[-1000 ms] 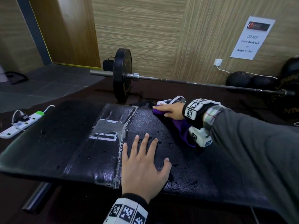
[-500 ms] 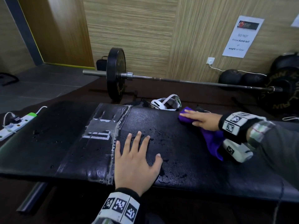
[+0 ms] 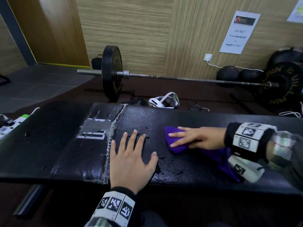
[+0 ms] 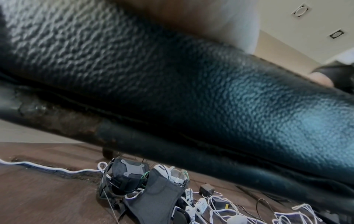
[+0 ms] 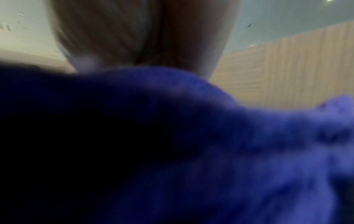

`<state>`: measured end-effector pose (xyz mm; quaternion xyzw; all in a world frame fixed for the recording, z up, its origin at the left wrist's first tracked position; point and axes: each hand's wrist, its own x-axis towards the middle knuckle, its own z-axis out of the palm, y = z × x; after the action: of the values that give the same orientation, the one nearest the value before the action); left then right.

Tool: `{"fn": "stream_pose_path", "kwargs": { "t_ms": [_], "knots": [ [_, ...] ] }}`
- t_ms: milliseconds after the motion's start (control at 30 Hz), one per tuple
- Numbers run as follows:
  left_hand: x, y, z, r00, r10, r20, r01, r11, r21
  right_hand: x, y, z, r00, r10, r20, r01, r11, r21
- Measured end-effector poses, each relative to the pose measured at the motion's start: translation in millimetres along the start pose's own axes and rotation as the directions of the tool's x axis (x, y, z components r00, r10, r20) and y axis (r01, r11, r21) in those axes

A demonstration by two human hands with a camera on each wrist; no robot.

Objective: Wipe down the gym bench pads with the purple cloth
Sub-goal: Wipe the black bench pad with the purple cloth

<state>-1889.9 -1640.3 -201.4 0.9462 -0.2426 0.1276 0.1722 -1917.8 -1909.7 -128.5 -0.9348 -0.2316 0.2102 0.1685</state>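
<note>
The black bench pad (image 3: 188, 164) stretches across the head view, wet with droplets, with a strip of clear tape (image 3: 96, 128) over its left half. My left hand (image 3: 131, 154) lies flat on the pad with fingers spread, holding nothing. My right hand (image 3: 193, 136) presses the purple cloth (image 3: 175, 148) flat onto the pad to the right of it, fingers straight. The cloth trails back under my right wrist. In the right wrist view the blurred cloth (image 5: 210, 144) fills the frame. The left wrist view shows the pad's front edge (image 4: 191, 91) from below.
A barbell (image 3: 180, 78) with black plates lies on the floor behind the bench. A white headset (image 3: 164, 101) sits just past the pad's far edge. A power strip (image 3: 11, 124) lies at the left. Cables and gear (image 4: 162, 197) lie under the bench.
My right hand has drawn the purple cloth from the pad's far edge toward the middle and right. The left hand stays flat in the same spot.
</note>
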Motion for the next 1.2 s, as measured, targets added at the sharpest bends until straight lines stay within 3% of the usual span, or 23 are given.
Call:
{"fn": "stream_pose_path", "kwargs": {
  "t_ms": [167, 267, 400, 567, 700, 867, 1000, 1200],
  "knots": [
    [0.5, 0.2, -0.3, 1.000, -0.003, 0.015, 0.002, 1.000, 0.004, -4.4, 28.8, -26.2, 0.955, 0.285, -0.086, -0.290, 0.955, -0.057],
    [0.6, -0.1, -0.2, 1.000, -0.010, 0.023, 0.010, 1.000, 0.006, 26.9, 20.6, -34.0, 0.930, 0.347, -0.123, -0.364, 0.916, -0.168],
    [-0.3, 0.0, -0.9, 1.000, -0.010, 0.022, 0.010, 1.000, 0.012, 46.3, -7.4, -18.5, 0.961, 0.264, -0.089, -0.276, 0.944, -0.183],
    [-0.3, 0.1, -0.8, 1.000, -0.005, 0.012, 0.005, 1.000, 0.003, 2.5, -8.3, 3.9, 0.996, 0.084, -0.034, -0.084, 0.996, 0.012],
    [-0.7, -1.6, -1.2, 1.000, 0.000, 0.026, -0.001, 1.000, 0.007, -18.8, 20.6, -12.3, 0.967, 0.237, -0.089, -0.235, 0.971, 0.036],
    [3.1, -1.2, 0.7, 0.999, -0.008, 0.032, 0.007, 1.000, 0.009, 19.7, 25.0, -33.1, 0.911, 0.385, -0.145, -0.408, 0.893, -0.190],
    [3.3, -1.8, 1.0, 0.998, -0.011, 0.061, 0.010, 1.000, 0.025, 40.6, -9.0, -19.8, 0.923, 0.356, -0.148, -0.382, 0.892, -0.239],
    [2.6, -2.5, -5.1, 0.994, 0.009, 0.106, -0.013, 0.999, 0.032, -16.2, -40.7, 17.9, 0.953, 0.234, -0.193, -0.262, 0.955, -0.137]
  ]
}}
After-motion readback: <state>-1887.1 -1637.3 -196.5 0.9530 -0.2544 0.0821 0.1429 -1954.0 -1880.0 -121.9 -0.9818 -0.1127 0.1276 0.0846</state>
